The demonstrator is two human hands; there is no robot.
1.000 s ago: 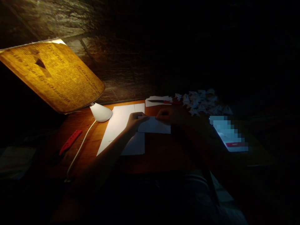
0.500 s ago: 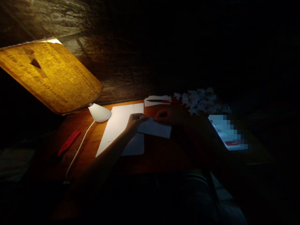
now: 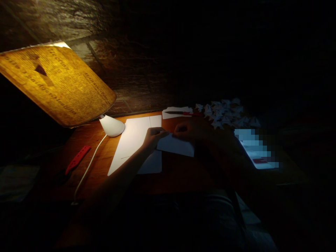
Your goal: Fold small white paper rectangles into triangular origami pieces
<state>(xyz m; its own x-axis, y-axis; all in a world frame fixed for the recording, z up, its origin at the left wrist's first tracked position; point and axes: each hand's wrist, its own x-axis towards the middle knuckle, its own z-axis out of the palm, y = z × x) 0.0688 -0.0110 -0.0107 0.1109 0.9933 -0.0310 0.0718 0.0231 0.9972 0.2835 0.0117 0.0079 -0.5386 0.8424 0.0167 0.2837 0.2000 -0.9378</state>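
Note:
A small white sheet of paper [image 3: 176, 145] spans the gap between my hands, tilted toward me. My left hand [image 3: 154, 135] pinches its upper left edge, thumb stretched along the top. At the upper right edge, my right hand [image 3: 184, 131] is closed on the same paper; deep shadow hides most of its fingers. Beneath my left forearm lies a larger stack of white paper [image 3: 139, 134] with a dark line near its top. Just beyond my right hand, a knife [image 3: 175, 112] with a red handle rests on a smaller stack of white paper [image 3: 168, 116].
A lamp with a lettered yellow shade [image 3: 60, 84] and white base [image 3: 112, 126] leans over the table's left side. Its cord [image 3: 88, 168] passes a red power strip [image 3: 78, 159]. Several folded paper pieces [image 3: 225, 113] are heaped at back right, near a lit phone screen [image 3: 253, 150].
The small paper has shifted slightly right and down, its lower edge tilting a little more. Both hands keep their hold on it, having moved only slightly.

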